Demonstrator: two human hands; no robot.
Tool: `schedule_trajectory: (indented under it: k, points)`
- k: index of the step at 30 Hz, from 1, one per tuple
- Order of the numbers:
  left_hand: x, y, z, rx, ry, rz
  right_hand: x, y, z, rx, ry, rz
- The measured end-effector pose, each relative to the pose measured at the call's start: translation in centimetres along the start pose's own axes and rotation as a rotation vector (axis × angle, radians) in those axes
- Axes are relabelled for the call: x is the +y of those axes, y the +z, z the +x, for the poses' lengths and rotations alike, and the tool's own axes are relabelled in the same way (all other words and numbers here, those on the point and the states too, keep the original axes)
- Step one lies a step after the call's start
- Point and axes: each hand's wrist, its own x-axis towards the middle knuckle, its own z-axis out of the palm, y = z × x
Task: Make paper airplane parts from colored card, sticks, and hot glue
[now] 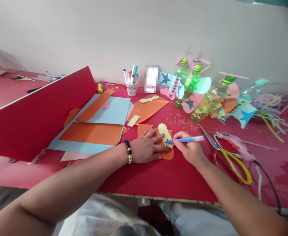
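My right hand [189, 149] grips a blue pen [189, 139], its tip on a pale yellow rounded paper piece [163, 129]. A dark star outline shows on that piece beside the pen tip. Spread flat, my left hand [146, 147] presses on the yellow piece and on the orange paper cutout [168, 154] under it. Another orange paper piece [144, 128] lies just beyond my left fingers. A small pale yellow rectangle [134, 120] and a larger orange paper shape [150, 106] with a yellow bow-like cutout [149, 99] are farther back.
Scissors [235, 164] with yellow handles and a pink glue gun [235, 144] lie at right. Behind stand decorated plastic bottles [210, 101]. Blue and orange sheets [107, 147] are stacked left, beside a red upright board [43, 114]. A pen cup [131, 89] stands at the back.
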Motion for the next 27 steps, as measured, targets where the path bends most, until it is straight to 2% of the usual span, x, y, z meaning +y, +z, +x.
schedule_trajectory:
  k: [6, 10, 15, 27]
  points:
    - [-0.13, 0.17, 0.0, 0.006, 0.002, 0.004, 0.04, 0.0, -0.04, 0.062, 0.016, -0.007]
    - [-0.14, 0.18, 0.01, 0.001, 0.003, 0.01, -0.02, -0.03, -0.13, 0.027, 0.018, -0.007]
    - [-0.18, 0.29, 0.04, 0.021, 0.01, 0.003, 0.02, -0.13, -0.14, 0.062, 0.026, 0.0]
    - [-0.21, 0.37, 0.0, 0.007, 0.002, 0.006, -0.25, -0.23, -0.21, 0.043, 0.012, 0.028]
